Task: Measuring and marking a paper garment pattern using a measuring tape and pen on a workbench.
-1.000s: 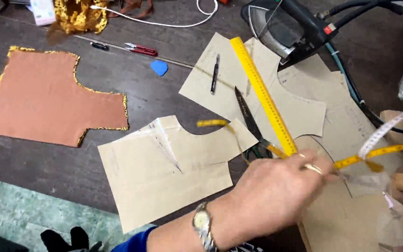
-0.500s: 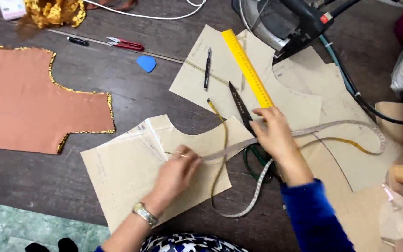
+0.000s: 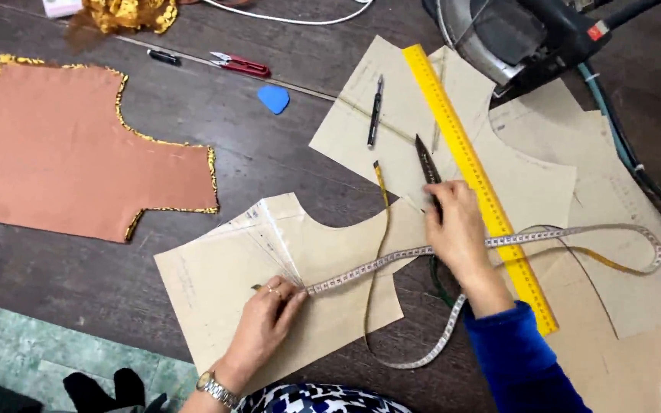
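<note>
Across the nearest paper pattern piece (image 3: 223,283) I see the measuring tape (image 3: 369,265) stretched flat between both hands. My left hand (image 3: 265,317) pins its end with fingers (image 3: 288,294) pressed close together. My right hand (image 3: 457,229) presses the tape down, fingers curled and nearly closed, over the scissors (image 3: 426,164) just beside the yellow ruler (image 3: 476,176).

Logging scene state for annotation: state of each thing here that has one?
left hand: pinning tape end to paper pattern
right hand: pressing tape down
measuring tape: taut between hands, rest looped
scissors: shut, partly under right hand
yellow ruler: flat
pen: lying flat
</note>
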